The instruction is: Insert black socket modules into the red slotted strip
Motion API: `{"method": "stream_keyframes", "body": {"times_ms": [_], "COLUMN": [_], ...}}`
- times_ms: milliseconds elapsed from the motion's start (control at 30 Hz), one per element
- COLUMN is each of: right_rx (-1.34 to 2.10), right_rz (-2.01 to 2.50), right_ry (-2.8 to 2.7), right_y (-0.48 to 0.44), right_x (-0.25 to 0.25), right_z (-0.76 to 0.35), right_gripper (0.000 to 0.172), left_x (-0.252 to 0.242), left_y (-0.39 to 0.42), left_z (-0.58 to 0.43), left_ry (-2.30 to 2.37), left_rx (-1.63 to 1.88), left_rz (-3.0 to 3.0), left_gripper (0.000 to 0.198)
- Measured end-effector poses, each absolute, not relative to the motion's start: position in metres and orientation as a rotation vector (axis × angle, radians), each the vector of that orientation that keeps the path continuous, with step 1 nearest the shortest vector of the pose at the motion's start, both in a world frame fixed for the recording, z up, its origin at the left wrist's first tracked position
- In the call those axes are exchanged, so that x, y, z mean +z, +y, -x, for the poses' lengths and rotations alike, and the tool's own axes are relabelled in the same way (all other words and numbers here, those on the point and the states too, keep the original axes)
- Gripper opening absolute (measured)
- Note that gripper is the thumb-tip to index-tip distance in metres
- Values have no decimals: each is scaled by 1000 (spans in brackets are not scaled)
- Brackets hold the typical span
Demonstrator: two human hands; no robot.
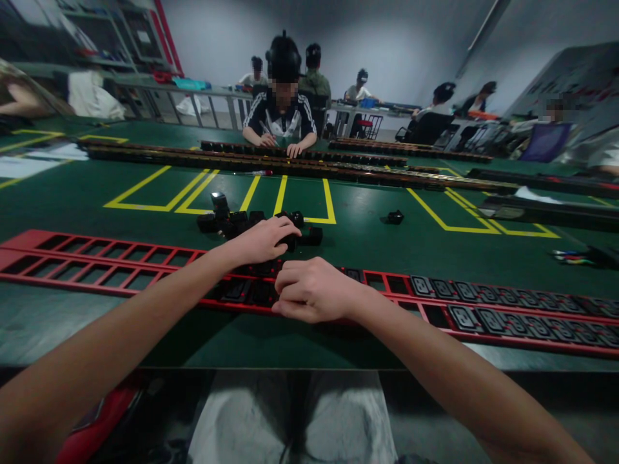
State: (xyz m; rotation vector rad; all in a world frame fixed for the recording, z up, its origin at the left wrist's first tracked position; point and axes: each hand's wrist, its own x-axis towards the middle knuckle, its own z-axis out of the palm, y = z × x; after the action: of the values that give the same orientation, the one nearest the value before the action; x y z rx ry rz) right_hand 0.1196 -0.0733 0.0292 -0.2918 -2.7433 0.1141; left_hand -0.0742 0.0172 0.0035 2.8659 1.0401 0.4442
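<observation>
A long red frame strip [116, 274] with two rows of rectangular openings lies across the near side of the table. Its right part holds black sockets [464, 291], and a few more black pieces [236, 290] sit in the middle openings. My left hand [264, 240] is over a pile of loose black socket modules [236, 222] behind the strip, with thumb and fingers bent about one of them. Curled closed, my right hand [314, 290] rests at the strip's middle. Its fingertips face the black pieces there, and what they hold is hidden.
One loose black module [393, 217] lies apart on the green table [358, 248]. Yellow tape outlines [333, 203] mark the surface. Long dark strips [338, 169] cross the table farther back, where a co-worker [280, 116] sits. Thin coloured wires [573, 259] lie at right.
</observation>
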Motion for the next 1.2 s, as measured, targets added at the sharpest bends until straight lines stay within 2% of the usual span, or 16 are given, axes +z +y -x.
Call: {"method": "stream_keyframes", "body": {"times_ms": [400, 767, 833, 1000, 1200], "right_rx": [138, 130, 123, 120, 107], "right_rz": [281, 319, 318, 327, 425], "right_ry": [-2737, -2749, -2749, -2731, -2632], "right_y": [-72, -72, -71, -71, -71], "right_x": [27, 27, 26, 25, 23], "right_z": [-120, -120, -120, -120, -118], "right_gripper": [31, 30, 31, 31, 26], "left_x": [3, 13, 14, 14, 13], "left_y": [18, 9, 8, 6, 8], "left_z": [75, 72, 72, 71, 72], "left_ry": [987, 837, 847, 834, 804], "left_rx": [435, 777, 831, 874, 928], "left_rz": [-2809, -2800, -2788, -2818, -2833], "left_gripper": [39, 29, 32, 65, 50]}}
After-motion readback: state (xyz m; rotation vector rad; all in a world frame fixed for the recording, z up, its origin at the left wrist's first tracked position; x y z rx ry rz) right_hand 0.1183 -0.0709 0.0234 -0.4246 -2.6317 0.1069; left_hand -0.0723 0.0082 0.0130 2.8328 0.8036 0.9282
